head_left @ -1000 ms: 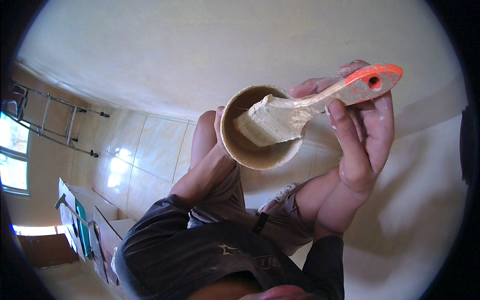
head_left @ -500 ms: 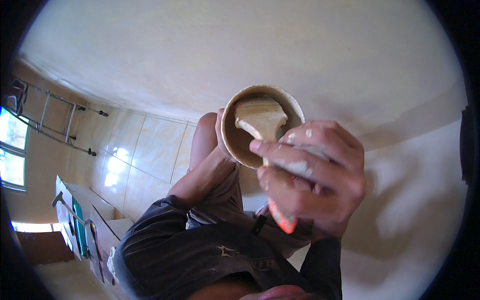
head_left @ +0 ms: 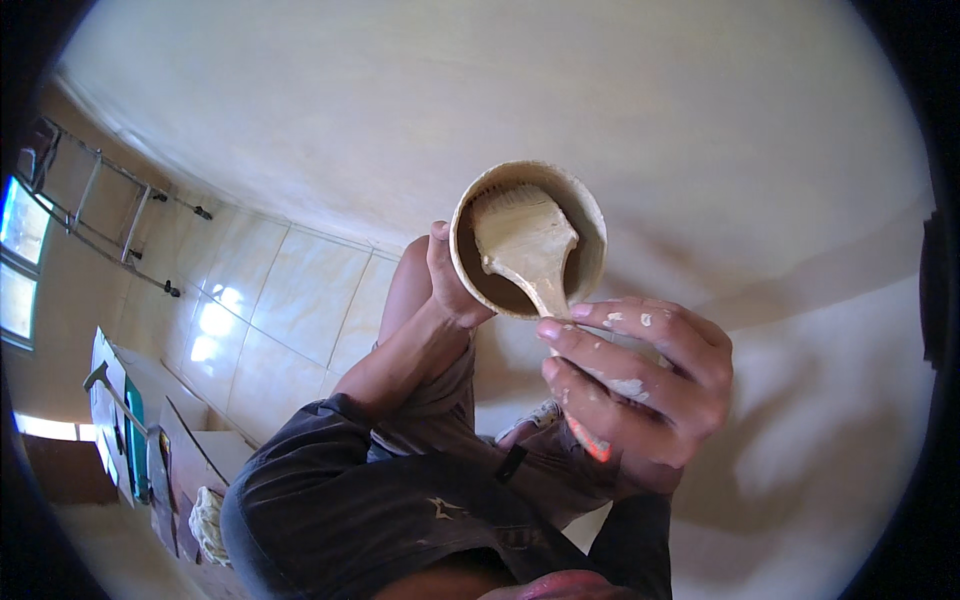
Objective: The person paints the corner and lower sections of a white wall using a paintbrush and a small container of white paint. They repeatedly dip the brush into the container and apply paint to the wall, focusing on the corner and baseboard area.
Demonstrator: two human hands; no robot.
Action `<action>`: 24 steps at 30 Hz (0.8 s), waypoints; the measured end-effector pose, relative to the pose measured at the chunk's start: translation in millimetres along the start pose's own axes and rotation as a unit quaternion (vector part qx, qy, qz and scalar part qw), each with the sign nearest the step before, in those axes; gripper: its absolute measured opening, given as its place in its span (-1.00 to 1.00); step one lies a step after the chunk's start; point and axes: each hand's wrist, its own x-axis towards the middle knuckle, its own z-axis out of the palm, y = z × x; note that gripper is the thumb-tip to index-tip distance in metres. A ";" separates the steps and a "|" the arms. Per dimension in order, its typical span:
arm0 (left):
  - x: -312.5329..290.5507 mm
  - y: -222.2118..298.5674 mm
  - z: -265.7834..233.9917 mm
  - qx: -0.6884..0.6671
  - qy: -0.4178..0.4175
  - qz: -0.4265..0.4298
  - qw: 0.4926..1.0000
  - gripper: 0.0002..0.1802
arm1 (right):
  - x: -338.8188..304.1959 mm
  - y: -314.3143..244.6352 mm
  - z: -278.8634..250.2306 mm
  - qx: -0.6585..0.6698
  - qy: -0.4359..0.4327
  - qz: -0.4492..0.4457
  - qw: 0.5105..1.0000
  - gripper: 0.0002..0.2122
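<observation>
My left hand (head_left: 452, 282) is closed round the side of a round tub (head_left: 598, 225) coated inside and on its rim with beige paint, tilting its mouth toward me. A wide paintbrush (head_left: 525, 240), its head covered in the same beige paint, reaches into the tub with its bristles against the far inner wall. Pinched in the fingers of my right hand (head_left: 645, 375) is the brush's handle, whose orange-red end shows below the fingers. Splashes of paint dot the right hand's knuckles. The tub's bottom is mostly hidden behind the brush.
A pale wall (head_left: 400, 110) rises just beyond the tub. Glossy tiles cover the floor (head_left: 270, 290) at the left, where a metal ladder (head_left: 105, 205) stands. Nearer, a hammer (head_left: 118, 400), boards and a crumpled pale cloth (head_left: 208, 525) sit together. My bent knee is beside the tub.
The right hand has drawn back slightly toward the lower right, uncovering more of the brush's neck. The tub has shifted slightly up, and the view has turned a little.
</observation>
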 end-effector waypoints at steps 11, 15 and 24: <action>4.4 12.4 -7.5 -0.036 -0.141 -0.028 0.989 -0.10 | -15.3 25.8 -3.8 -0.014 0.114 -0.022 0.993 -0.89; 4.7 5.3 11.4 0.068 0.115 0.033 0.991 -0.09 | -16.0 27.1 4.1 -0.001 0.176 0.053 0.983 -0.89; 2.0 4.8 -6.4 0.047 0.041 0.031 0.998 -0.11 | -10.6 21.5 5.7 0.037 0.136 0.091 0.986 -0.84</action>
